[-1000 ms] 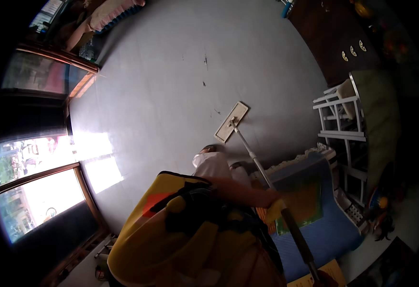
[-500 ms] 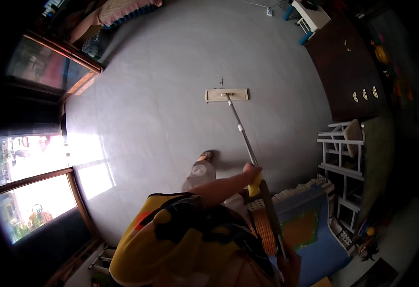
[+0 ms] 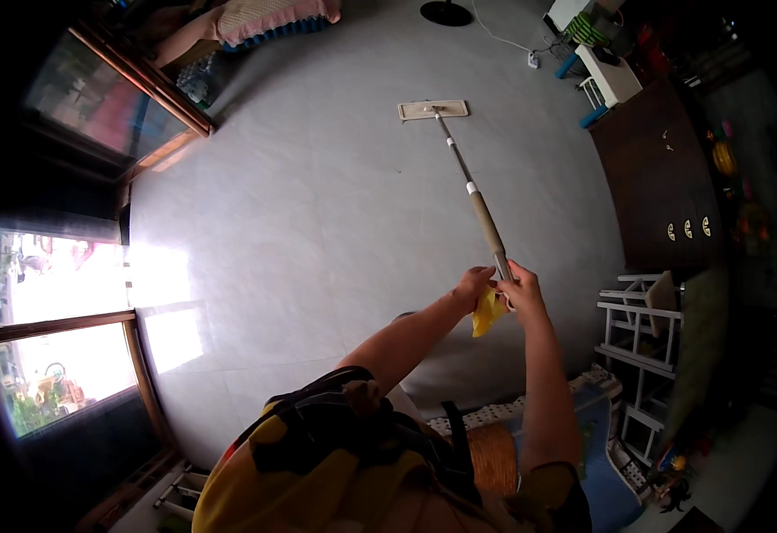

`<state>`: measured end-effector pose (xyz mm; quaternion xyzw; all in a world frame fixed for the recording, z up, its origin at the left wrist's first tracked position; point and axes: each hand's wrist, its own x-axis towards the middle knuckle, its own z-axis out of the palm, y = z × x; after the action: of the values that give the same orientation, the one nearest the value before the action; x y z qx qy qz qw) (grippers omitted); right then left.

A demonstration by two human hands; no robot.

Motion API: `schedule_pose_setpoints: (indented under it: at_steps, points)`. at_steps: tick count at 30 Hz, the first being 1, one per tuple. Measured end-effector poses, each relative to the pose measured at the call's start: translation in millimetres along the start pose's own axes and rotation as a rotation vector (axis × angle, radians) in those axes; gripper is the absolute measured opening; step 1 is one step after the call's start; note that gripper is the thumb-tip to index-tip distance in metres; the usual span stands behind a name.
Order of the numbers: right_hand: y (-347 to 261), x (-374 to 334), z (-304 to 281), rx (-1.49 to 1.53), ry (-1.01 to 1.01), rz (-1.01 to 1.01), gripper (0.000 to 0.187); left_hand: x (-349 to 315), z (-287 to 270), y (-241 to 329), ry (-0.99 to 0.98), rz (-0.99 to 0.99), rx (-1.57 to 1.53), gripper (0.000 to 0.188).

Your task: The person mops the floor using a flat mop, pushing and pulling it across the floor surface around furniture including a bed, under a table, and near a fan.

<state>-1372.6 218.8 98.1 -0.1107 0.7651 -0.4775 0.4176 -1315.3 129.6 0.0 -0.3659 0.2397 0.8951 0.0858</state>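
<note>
A flat mop [image 3: 486, 222] reaches away from me, its long white rectangular head [image 3: 415, 111] lying flat on the grey floor. Near the pole's closer end my right hand [image 3: 522, 290] is closed around the handle. Just left of it, my left hand [image 3: 475, 285] is closed with a yellow cloth [image 3: 487, 314] hanging below its fingers. That hand is right beside the pole; whether it also grips the pole is hard to see.
Brown-framed glass doors [image 3: 64, 324] let bright light onto the floor at left. To the right stand a dark wooden cabinet [image 3: 650, 186] and white metal-framed stools [image 3: 642, 315]. A blue-covered seat [image 3: 597, 480] is close by at lower right. A white cord [image 3: 495, 35] lies at the far end.
The mop head has slid farther away across the floor. My right hand has come forward from beside my body to meet my left. The yellow cloth has moved forward with my left hand.
</note>
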Motion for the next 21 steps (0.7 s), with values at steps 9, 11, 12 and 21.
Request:
schedule_pose_setpoints:
  at_steps: [9, 11, 12, 21]
  points:
    - [63, -253, 29, 0.166, 0.232, 0.052, 0.048, -46, -25, -53, -0.053, -0.169, -0.171, 0.032]
    - [90, -344, 25, -0.068, 0.296, 0.127, 0.049, -65, -25, -89, -0.042, -0.256, -0.139, 0.032]
    - [85, -391, 27, -0.217, 0.324, 0.307, 0.050, -78, -27, -116, -0.036, -0.306, -0.116, 0.032]
    - [73, -667, 27, -0.245, 0.603, 0.632, 0.040, -251, -3, -365, -0.368, -0.670, 0.033, 0.018]
